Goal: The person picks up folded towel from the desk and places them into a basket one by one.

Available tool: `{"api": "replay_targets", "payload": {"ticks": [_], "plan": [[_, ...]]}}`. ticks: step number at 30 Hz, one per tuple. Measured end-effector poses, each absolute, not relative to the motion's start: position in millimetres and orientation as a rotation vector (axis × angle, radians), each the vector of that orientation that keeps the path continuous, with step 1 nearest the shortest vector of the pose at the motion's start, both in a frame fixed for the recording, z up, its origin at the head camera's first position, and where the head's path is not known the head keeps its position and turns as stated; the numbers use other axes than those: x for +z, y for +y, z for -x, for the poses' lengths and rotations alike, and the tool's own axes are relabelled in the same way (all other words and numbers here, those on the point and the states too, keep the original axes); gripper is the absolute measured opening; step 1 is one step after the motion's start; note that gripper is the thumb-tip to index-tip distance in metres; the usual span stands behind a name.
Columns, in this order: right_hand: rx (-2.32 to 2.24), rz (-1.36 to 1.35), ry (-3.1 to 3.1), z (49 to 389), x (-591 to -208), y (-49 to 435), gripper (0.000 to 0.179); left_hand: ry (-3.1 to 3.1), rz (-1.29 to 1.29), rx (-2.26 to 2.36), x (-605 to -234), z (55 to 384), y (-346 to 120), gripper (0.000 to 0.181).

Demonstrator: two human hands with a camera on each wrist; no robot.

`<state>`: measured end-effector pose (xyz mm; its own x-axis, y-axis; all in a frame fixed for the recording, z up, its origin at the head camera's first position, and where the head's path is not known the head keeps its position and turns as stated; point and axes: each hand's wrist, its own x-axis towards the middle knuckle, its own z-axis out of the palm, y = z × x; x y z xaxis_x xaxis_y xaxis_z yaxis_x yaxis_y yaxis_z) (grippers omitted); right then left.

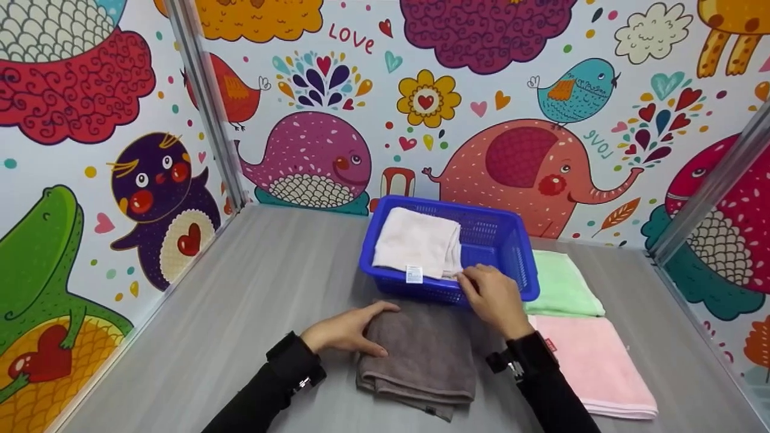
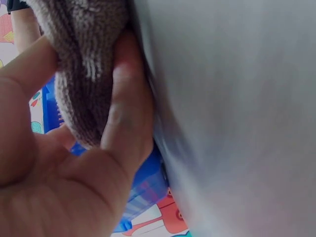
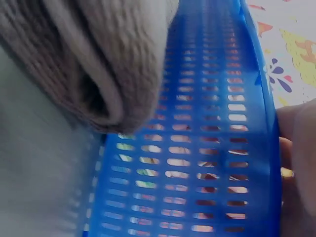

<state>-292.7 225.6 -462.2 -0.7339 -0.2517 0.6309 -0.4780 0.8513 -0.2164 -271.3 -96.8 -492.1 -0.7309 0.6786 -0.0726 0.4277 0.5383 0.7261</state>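
Observation:
A folded grey-brown towel (image 1: 421, 349) lies in front of a blue plastic basket (image 1: 523, 264). My left hand (image 1: 346, 329) grips the towel's left side; in the left wrist view, thumb and fingers lie on both faces of its thick fold (image 2: 91, 74). At the basket's near rim is my right hand (image 1: 496, 297), fingers bent over the edge beside a folded white towel (image 1: 415, 240). That towel sits in the basket's left part, its label hanging over the rim. The right wrist view shows the slotted basket wall (image 3: 177, 173), but the right fingertips are mostly hidden.
To the right, a folded light green towel (image 1: 559, 282) lies partly behind the basket, and a folded pink towel (image 1: 595, 361) is nearer me. Wall panels with cartoon animals (image 1: 313, 156) enclose the grey table (image 1: 271, 258) behind and at both sides.

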Motion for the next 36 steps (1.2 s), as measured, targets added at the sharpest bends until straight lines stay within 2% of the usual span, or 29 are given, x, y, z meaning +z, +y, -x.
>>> {"api": "replay_targets", "payload": {"ticks": [2,6,11,17,21,36], "plan": [[0.516,-0.597,-2.291,288.1,-462.5,227.1,0.005,2.433,-0.915,1.010,-492.5,271.6,-96.1,0.083],[0.586,-0.728,-2.144,271.9,-465.8,230.4,0.013,2.439,-0.929,1.014,-492.4,272.1,-95.5,0.082],[0.720,-0.739,-2.443,244.5,-482.9,235.9,0.014,2.438,-0.941,1.018,-491.0,272.4,-94.7,0.083],[0.863,-0.677,-2.871,233.2,-496.4,236.3,0.081,2.449,-0.948,1.010,-490.1,271.8,-93.3,0.083],[0.974,-0.692,-2.886,234.6,-497.8,236.1,0.096,2.446,-0.953,1.012,-489.9,271.8,-91.3,0.083],[1.250,-0.634,-2.938,234.7,-502.0,229.6,0.092,2.489,-0.990,0.943,-490.1,268.5,-92.2,0.082]]}}
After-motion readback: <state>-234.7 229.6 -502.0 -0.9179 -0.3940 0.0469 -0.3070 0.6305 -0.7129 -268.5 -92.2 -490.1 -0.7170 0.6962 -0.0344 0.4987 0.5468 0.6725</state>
